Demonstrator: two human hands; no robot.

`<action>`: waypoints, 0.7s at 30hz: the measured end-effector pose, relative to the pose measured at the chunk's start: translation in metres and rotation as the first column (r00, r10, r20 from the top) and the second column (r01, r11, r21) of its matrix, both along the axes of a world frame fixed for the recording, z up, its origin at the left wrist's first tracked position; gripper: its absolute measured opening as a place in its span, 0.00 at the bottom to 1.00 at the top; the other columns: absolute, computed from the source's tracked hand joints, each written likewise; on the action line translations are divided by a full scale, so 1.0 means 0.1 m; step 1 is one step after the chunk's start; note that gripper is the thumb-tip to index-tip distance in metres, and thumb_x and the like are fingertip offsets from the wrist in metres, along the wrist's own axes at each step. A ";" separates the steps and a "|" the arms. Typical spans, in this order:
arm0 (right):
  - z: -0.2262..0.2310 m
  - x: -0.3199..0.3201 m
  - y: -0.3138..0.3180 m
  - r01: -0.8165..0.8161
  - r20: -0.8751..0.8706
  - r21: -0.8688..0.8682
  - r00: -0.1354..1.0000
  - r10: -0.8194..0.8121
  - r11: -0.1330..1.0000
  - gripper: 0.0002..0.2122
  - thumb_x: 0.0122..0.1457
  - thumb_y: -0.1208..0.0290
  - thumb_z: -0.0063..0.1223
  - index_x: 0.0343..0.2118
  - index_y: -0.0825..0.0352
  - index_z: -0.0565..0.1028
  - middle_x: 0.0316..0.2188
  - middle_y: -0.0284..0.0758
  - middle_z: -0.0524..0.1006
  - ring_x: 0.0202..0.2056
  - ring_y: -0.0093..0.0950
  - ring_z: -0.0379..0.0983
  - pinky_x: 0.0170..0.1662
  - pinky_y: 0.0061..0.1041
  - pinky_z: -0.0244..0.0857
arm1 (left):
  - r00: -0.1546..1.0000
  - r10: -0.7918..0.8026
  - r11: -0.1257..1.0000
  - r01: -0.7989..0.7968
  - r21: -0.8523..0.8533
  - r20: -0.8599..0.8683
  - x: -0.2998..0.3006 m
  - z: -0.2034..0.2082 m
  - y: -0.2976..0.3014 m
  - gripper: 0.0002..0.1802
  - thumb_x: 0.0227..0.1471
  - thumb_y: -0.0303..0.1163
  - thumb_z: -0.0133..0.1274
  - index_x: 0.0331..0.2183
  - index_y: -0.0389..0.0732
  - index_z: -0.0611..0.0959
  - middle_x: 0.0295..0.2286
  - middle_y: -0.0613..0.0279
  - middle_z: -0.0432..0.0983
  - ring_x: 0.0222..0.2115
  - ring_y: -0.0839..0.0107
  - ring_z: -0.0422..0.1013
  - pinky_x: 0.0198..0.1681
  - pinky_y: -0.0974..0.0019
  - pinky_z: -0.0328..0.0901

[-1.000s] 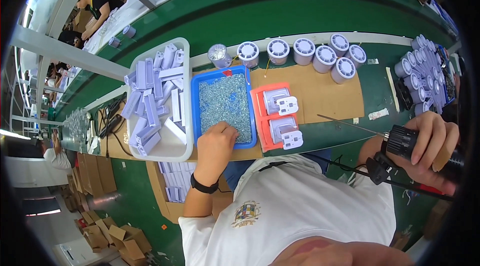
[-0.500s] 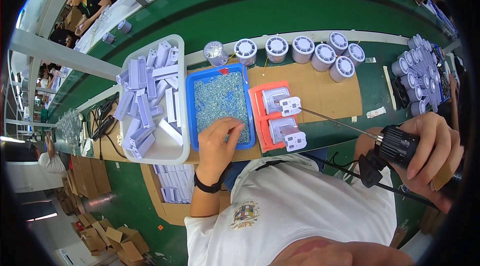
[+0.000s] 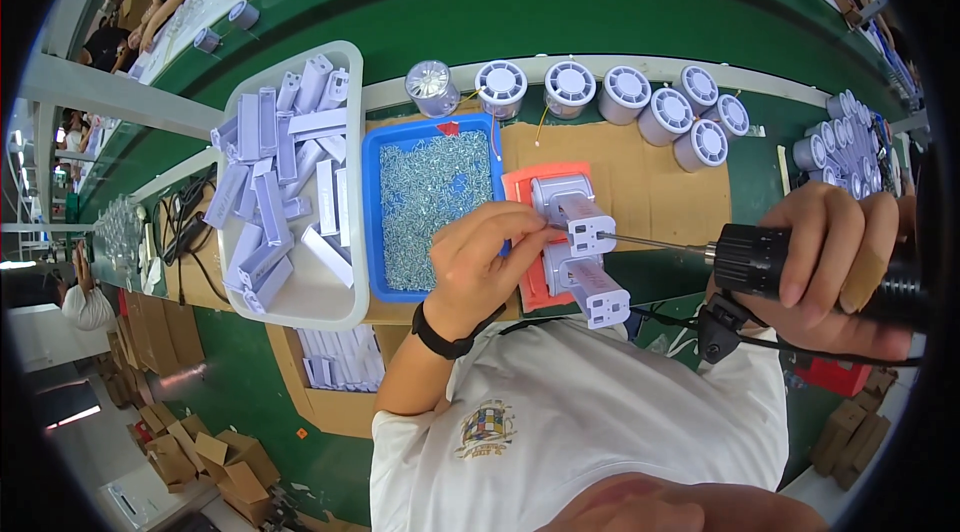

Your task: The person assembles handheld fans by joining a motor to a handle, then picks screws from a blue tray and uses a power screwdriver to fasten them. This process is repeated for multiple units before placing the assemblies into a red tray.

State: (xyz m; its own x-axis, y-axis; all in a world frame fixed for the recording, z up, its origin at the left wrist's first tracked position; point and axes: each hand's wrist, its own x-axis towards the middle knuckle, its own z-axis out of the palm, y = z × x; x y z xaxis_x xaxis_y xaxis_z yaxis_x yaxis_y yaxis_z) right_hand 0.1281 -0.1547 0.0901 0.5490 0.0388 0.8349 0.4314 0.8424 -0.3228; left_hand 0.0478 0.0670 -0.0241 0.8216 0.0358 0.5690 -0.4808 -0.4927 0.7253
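My right hand (image 3: 825, 262) is wrapped around a black electric screwdriver (image 3: 748, 260). Its long thin bit reaches left to the end plate of the upper pale plastic housing (image 3: 590, 230). Beside that housing, my left hand (image 3: 475, 257) has thumb and fingers pinched together at its left side; what lies between the fingertips is hidden. A second pale housing (image 3: 598, 294) sits just below the first, both in an orange holder (image 3: 516, 189). To the left, a blue tray (image 3: 374, 232) holds a layer of small metal screws (image 3: 430, 192).
A white bin (image 3: 358, 232) of long pale plastic parts (image 3: 270, 207) stands left of the tray. Several fan-topped cylinders (image 3: 570, 84) line the back, behind a cardboard sheet (image 3: 670, 192). More cylinders (image 3: 835, 152) stand at far right. An open carton (image 3: 335, 407) sits below the bench edge.
My left hand has moved from over the screw tray rightward to the upper housing. The right hand has brought the screwdriver up and more level, its bit still at the upper housing.
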 end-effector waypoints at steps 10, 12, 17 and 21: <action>-0.07 0.09 -0.10 -0.027 -0.101 0.007 0.995 0.028 1.000 0.21 0.51 0.64 0.67 0.41 0.71 0.70 0.22 0.27 0.69 0.19 0.17 0.72 0.22 0.14 0.71 | 1.000 -0.005 1.000 0.005 -0.024 0.011 0.02 -0.03 0.02 0.12 0.39 0.16 0.66 0.30 0.34 0.81 0.28 0.53 0.82 0.28 0.63 0.80 0.31 0.68 0.73; -0.07 0.09 -0.11 -0.025 -0.094 0.002 0.995 0.025 1.000 0.20 0.51 0.64 0.67 0.40 0.71 0.70 0.22 0.27 0.69 0.19 0.17 0.72 0.22 0.14 0.71 | 1.000 -0.005 1.000 0.005 -0.002 0.012 0.01 -0.01 0.02 0.12 0.39 0.17 0.67 0.30 0.34 0.81 0.28 0.53 0.82 0.28 0.64 0.80 0.31 0.69 0.73; -0.07 0.07 -0.11 -0.024 -0.096 0.009 0.995 0.024 1.000 0.20 0.51 0.64 0.67 0.38 0.70 0.70 0.22 0.27 0.69 0.19 0.17 0.72 0.23 0.15 0.71 | 1.000 0.005 1.000 -0.005 0.005 0.013 0.01 0.00 0.01 0.12 0.39 0.18 0.67 0.30 0.35 0.82 0.27 0.54 0.82 0.27 0.64 0.80 0.30 0.69 0.73; -0.07 0.06 -0.12 -0.019 -0.106 0.017 0.994 0.021 1.000 0.20 0.50 0.64 0.67 0.39 0.71 0.70 0.22 0.27 0.70 0.19 0.17 0.72 0.23 0.15 0.71 | 0.999 0.009 1.000 -0.010 0.029 0.039 0.01 0.01 0.01 0.11 0.40 0.18 0.67 0.29 0.34 0.83 0.27 0.55 0.82 0.26 0.64 0.80 0.29 0.69 0.73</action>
State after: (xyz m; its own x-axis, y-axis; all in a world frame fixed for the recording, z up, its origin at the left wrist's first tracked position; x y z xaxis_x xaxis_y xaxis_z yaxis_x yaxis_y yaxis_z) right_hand 0.1344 -0.1670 0.0826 0.6338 0.0383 0.7726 0.3782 0.8559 -0.3527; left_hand 0.0488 0.0684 -0.0227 0.7988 0.0262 0.6010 -0.5034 -0.5179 0.6916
